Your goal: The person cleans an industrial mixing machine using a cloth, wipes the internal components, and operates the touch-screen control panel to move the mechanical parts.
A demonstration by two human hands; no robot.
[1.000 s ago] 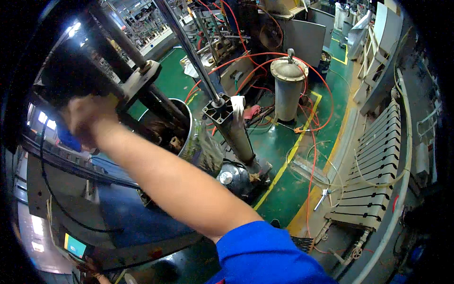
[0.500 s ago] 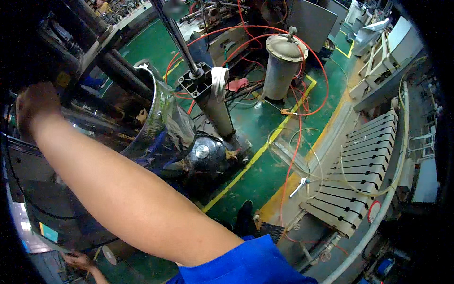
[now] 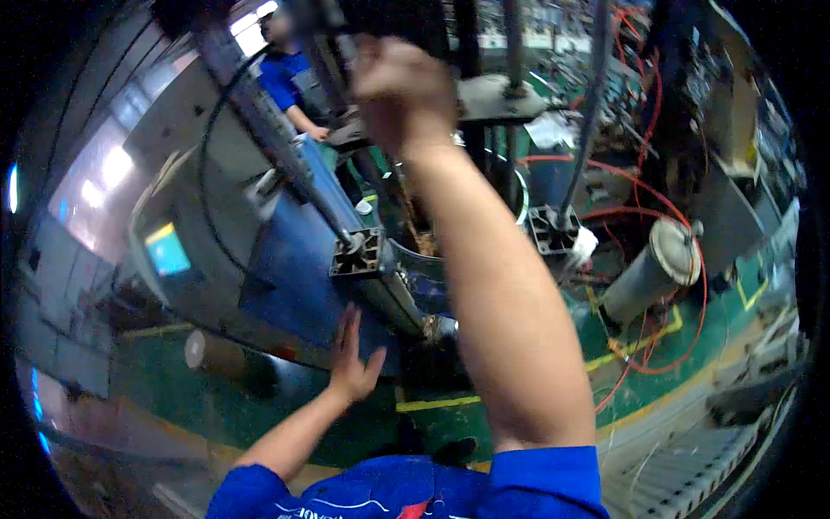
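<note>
My right arm stretches forward across the middle of the view. At its end my right hand (image 3: 405, 95) is closed beside the upright machine columns, next to a grey metal plate (image 3: 501, 99). Motion smears it, and what its fingers hold, if anything, is hidden. Lower down, my left hand (image 3: 353, 368) is open, fingers stretched out and thumb apart, holding nothing. It is close to a dark blue panel (image 3: 294, 251) and below a cylinder with a square end block (image 3: 357, 257). A round metal drum (image 3: 523, 186) is partly hidden behind my right forearm.
Across the machine stands another person in blue (image 3: 285, 82), one hand near the plate. A lidded grey tank (image 3: 653, 268) with red hoses (image 3: 666, 208) stands at right. A second end block (image 3: 553, 232) carries a rod. A roll (image 3: 203, 350) lies at left.
The view has swung left, bringing the other person into sight. My right arm now points forward instead of left. My left hand shows nearer the middle, with its fingers spread.
</note>
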